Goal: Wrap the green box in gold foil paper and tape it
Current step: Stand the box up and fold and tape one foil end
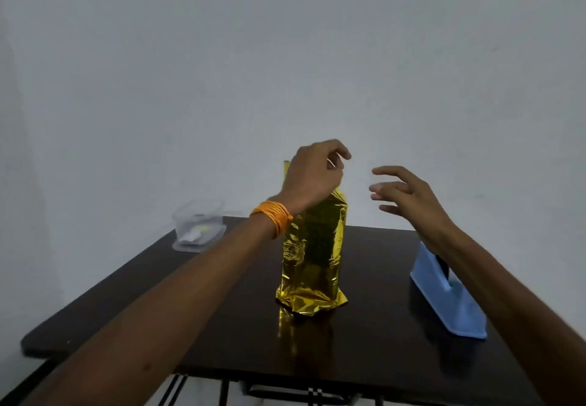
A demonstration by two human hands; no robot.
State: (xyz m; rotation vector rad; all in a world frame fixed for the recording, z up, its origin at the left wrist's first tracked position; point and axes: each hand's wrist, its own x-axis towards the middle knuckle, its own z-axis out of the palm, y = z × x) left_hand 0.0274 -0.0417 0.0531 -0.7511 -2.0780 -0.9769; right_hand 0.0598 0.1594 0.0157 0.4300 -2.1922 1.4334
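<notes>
Head view, gold foil (312, 259) upright, top behind left hand (312, 174)

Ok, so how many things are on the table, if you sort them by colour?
Gold: 1, the foil-wrapped box
Clear: 1, the plastic container
Blue: 1, the tape dispenser
Total: 3
</notes>
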